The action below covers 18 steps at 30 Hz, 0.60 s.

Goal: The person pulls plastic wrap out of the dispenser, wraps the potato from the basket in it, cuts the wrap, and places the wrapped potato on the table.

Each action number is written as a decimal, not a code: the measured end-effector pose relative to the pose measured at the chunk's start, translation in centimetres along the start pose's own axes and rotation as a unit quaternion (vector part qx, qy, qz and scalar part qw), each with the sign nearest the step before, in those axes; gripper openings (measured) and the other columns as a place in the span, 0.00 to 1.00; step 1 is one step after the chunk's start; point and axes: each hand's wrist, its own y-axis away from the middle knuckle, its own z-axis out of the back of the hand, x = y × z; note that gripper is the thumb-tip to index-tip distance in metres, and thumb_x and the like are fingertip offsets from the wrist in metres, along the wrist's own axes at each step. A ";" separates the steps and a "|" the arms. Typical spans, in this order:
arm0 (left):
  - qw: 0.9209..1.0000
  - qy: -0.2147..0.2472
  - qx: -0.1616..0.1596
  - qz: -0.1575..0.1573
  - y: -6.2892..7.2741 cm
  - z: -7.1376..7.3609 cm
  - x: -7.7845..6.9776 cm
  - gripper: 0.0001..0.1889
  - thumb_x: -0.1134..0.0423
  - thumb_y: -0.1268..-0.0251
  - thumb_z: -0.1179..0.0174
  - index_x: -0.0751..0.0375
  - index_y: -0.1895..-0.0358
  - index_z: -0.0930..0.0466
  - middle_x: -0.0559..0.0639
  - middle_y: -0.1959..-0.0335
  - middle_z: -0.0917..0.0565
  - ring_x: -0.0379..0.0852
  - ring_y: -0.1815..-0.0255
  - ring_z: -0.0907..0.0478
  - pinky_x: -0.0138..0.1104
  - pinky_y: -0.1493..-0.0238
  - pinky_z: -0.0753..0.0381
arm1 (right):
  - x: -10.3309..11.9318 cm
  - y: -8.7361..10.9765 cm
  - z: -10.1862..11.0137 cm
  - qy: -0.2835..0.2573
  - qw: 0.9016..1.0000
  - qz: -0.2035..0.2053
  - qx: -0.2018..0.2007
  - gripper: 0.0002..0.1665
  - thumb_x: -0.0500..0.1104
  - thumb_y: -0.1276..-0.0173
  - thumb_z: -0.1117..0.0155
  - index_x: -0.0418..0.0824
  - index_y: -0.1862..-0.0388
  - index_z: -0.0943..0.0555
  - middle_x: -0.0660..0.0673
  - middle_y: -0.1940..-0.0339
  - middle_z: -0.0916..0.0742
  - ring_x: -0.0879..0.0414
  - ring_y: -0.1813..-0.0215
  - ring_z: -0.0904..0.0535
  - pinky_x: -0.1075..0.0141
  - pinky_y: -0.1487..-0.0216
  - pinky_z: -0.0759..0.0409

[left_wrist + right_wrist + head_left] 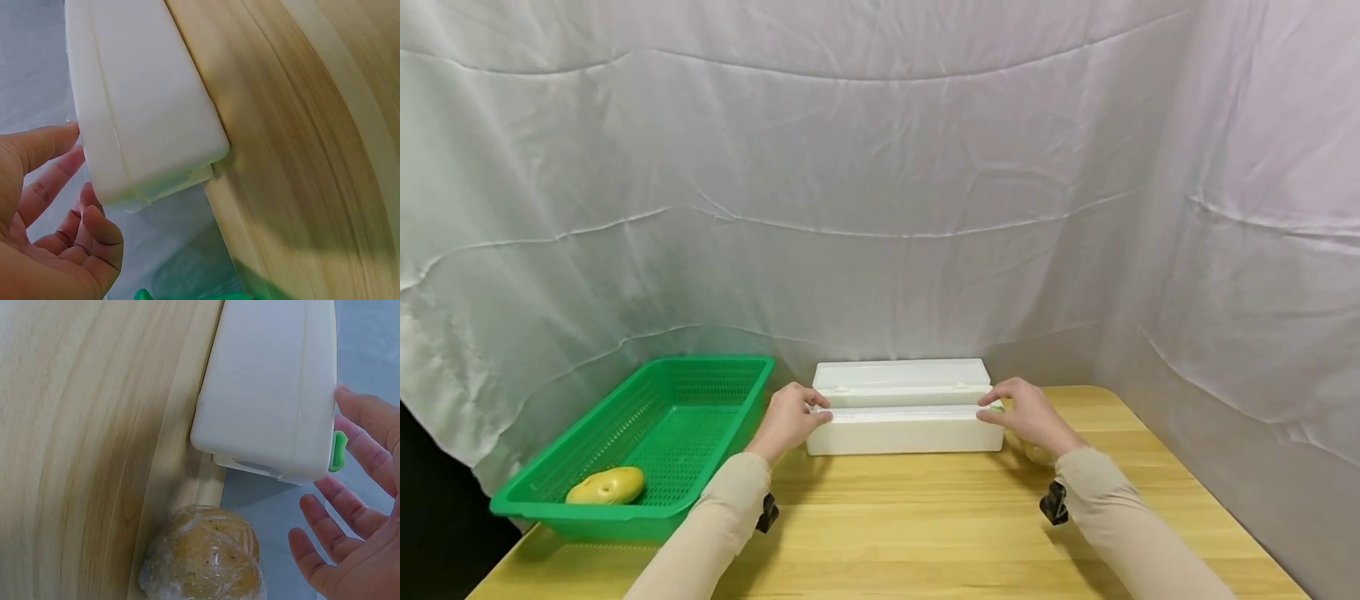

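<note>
A long white cling film dispenser lies at the table's back edge, its lid raised behind it. My left hand is at its left end, thumb tip right at the front rim and index finger a little above. At the opposite end, my right hand is placed likewise, thumb at the rim and fingers loosely spread in the right wrist view. A green slider shows beside those fingers. Below this end sits a potato wrapped in clear film, mostly hidden by the right hand in the head view.
To the left stands a green perforated basket with a yellow potato in its near corner. The wooden table extends in front of the dispenser. Grey cloth hangs behind and on the right.
</note>
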 end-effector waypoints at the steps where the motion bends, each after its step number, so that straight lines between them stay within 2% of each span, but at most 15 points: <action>1: 1.000 0.000 -0.001 0.000 -0.1 -0.1 0.1 0.03 0.63 0.33 0.26 0.58 0.62 0.07 0.57 0.51 0.15 0.50 0.55 0.19 0.46 0.49 0.18 | 0.0 -0.1 0.0 -0.001 1.000 -0.002 -0.001 0.11 0.47 0.28 0.24 0.43 0.53 0.07 0.38 0.45 0.09 0.35 0.35 0.20 0.36 0.31 0.23; 8: 1.000 -0.005 -0.011 -0.004 -0.7 -0.8 0.4 0.03 0.65 0.32 0.28 0.57 0.65 0.06 0.54 0.54 0.13 0.51 0.55 0.20 0.46 0.48 0.19 | 0.5 -0.3 -0.2 0.001 1.000 0.004 -0.010 0.06 0.46 0.27 0.26 0.45 0.61 0.07 0.40 0.49 0.08 0.37 0.39 0.17 0.38 0.35 0.20; 18: 0.999 -0.023 -0.018 -0.020 -0.8 -0.9 0.4 0.06 0.66 0.30 0.31 0.58 0.68 0.10 0.54 0.57 0.13 0.48 0.60 0.21 0.45 0.52 0.18 | 0.9 -0.7 -0.6 0.020 0.999 0.007 -0.023 0.09 0.40 0.25 0.29 0.44 0.68 0.09 0.40 0.52 0.09 0.37 0.38 0.18 0.37 0.35 0.21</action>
